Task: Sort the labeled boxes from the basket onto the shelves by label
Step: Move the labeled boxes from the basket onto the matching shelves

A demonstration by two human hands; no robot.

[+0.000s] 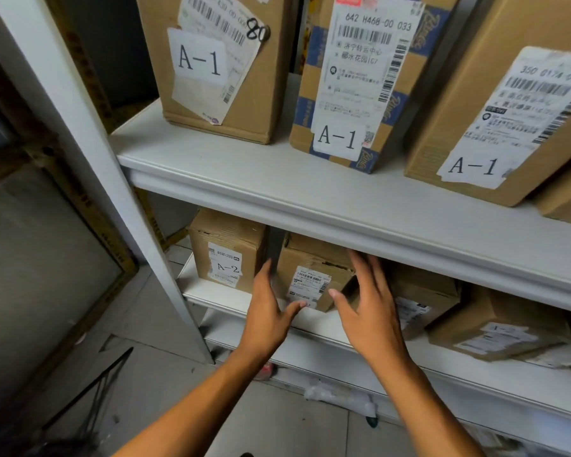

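Hands flank a small box (314, 278) on the lower shelf (218, 291): left hand (267, 305) flat against its near side, right hand (366, 305) spread beside it, neither gripping. Better to nudge it square, sticker outward, beside the A-2 box (226, 250) left of them.

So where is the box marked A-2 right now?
The A-2 box stands at the left end of the lower shelf, just left of the small box between the person's two hands.

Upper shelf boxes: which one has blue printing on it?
The middle box, between the two plain brown ones. Blue printed bands run along its edges beside the long white shipping label; its A-1 tag sits at the bottom.
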